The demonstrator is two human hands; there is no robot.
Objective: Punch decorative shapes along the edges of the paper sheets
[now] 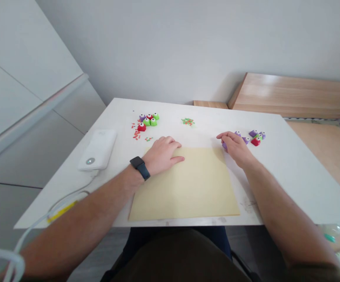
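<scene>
My left hand (163,154), with a dark watch on its wrist, lies on the upper left part of a pale yellow sheet (187,188). Its fingers are stretched out and the thumb stands apart; nothing is in it. Off the sheet's upper right corner is my right hand (234,147), its index finger pointing left and the other fingers bent. Under those fingers a small purple googly-eyed figure (224,146) shows in part, and they seem closed on it. Other purple figures (245,140) sit right behind this hand, partly covered by it.
Farther right stands a cluster with a red eyed figure (256,141), a green one and purple ones. Another mixed cluster (146,122) is at the back left, beside scattered red bits (136,135). Green and orange bits (188,122) lie back centre. A white power bank (98,150) with a cable is left.
</scene>
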